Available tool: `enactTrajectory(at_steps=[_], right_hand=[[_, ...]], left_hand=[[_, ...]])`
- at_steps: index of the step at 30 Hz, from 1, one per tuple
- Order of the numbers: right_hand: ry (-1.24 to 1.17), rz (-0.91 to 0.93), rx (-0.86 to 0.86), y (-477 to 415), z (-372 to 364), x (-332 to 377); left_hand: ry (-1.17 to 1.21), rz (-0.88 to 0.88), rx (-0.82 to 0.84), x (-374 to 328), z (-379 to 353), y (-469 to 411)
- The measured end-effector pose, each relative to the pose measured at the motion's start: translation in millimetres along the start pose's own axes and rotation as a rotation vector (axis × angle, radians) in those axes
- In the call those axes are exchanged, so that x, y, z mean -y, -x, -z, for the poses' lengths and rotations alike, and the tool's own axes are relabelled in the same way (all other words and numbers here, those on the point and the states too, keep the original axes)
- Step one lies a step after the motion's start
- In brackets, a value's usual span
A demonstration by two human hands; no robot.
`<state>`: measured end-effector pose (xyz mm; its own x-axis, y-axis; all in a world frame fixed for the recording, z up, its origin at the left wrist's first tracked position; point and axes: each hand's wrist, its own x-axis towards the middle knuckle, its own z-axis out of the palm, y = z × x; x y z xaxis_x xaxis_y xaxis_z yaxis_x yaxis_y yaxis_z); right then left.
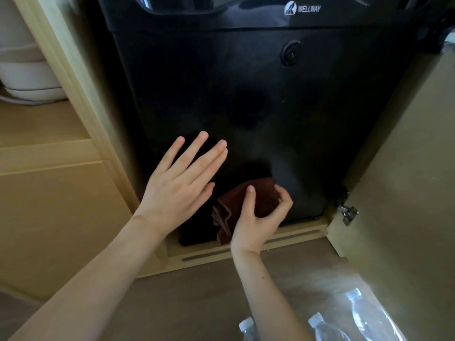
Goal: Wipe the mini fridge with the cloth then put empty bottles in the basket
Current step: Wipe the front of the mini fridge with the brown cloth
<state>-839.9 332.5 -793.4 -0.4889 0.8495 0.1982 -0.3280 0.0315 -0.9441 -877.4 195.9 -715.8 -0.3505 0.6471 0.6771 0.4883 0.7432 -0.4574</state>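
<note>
Wiping stage, low centre of frame: right hand (258, 217) grips folded brown cloth (236, 207) against glossy black mini fridge door (246, 94). Left hand (182, 180) flat, fingers straight. Clear plastic bottles (344, 318) lie lower right; basket not visible, bottle step judged pending.

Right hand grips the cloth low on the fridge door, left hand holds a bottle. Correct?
No. In the head view the left hand holds nothing: it is open, fingers straight, in front of the fridge door. The right hand does grip the cloth low on the door.
</note>
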Motion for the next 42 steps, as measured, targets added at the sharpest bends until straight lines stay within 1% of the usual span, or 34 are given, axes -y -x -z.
enactTrajectory(at_steps=[1,2,5,6,7,9,12,14,15,16,18,19,20,21,23,26,28,30,34,35,36,38,40,42], right_hand=[[0.044,-0.028,-0.016,1,6,-12],[0.07,-0.1,-0.045,1,11,-24],[0.01,-0.454,-0.167,-5,23,-46],[-0.003,-0.501,-0.205,-10,22,-47],[-0.013,-0.494,-0.23,-15,20,-43],[-0.043,-0.382,-0.243,-24,15,-27],[-0.064,-0.153,-0.153,-36,11,-8],[0.001,-0.065,-0.124,-39,17,-14],[0.034,-0.079,-0.141,-39,21,-23],[0.052,-0.145,-0.172,-40,25,-34],[0.027,-0.371,-0.226,-44,35,-52],[-0.002,-0.451,-0.242,-48,38,-54],[-0.024,-0.473,-0.257,-52,40,-54],[-0.041,-0.446,-0.272,-55,41,-49],[-0.07,-0.307,-0.268,-62,36,-29],[-0.075,-0.08,-0.145,-74,32,0],[-0.021,0.011,-0.087,-80,34,-3],[0.029,-0.036,-0.101,-78,43,-25],[0.008,-0.414,-0.237,-80,65,-63],[0.001,-0.441,-0.251,-84,66,-65],[-0.005,-0.416,-0.257,-88,65,-63],[-0.014,-0.271,-0.254,-95,59,-46],[0.018,-0.12,-0.201,-98,52,-29],[0.063,-0.043,-0.137,-99,53,-27]], left_hand=[[0.005,0.009,-0.005,-2,-1,0],[0.009,0.018,-0.011,-3,-2,0],[0.01,0.027,-0.029,-8,-4,-4],[0.006,0.022,-0.031,-10,-5,-6],[0.002,0.014,-0.027,-12,-6,-8],[0.004,-0.004,-0.012,-16,-9,-11],[0.011,-0.021,-0.006,-21,-13,-15],[0.019,-0.021,-0.012,-26,-16,-17],[0.025,-0.02,-0.016,-28,-18,-19],[0.029,-0.018,-0.022,-30,-19,-21],[0.032,-0.019,-0.029,-34,-21,-24],[0.033,-0.018,-0.031,-36,-21,-25],[0.037,-0.015,-0.033,-37,-22,-26],[0.044,-0.011,-0.036,-38,-22,-27],[0.058,0.002,-0.042,-40,-22,-28],[0.059,0.019,-0.053,-42,-25,-28],[0.043,0.026,-0.066,-43,-27,-30],[0.027,0.032,-0.077,-46,-30,-31],[-0.007,0.053,-0.097,-49,-35,-31],[-0.008,0.058,-0.101,-50,-36,-31],[-0.004,0.062,-0.105,-50,-37,-31],[-0.005,0.068,-0.112,-50,-40,-30],[-0.018,0.067,-0.12,-50,-43,-30],[-0.038,0.069,-0.142,-52,-46,-31]])
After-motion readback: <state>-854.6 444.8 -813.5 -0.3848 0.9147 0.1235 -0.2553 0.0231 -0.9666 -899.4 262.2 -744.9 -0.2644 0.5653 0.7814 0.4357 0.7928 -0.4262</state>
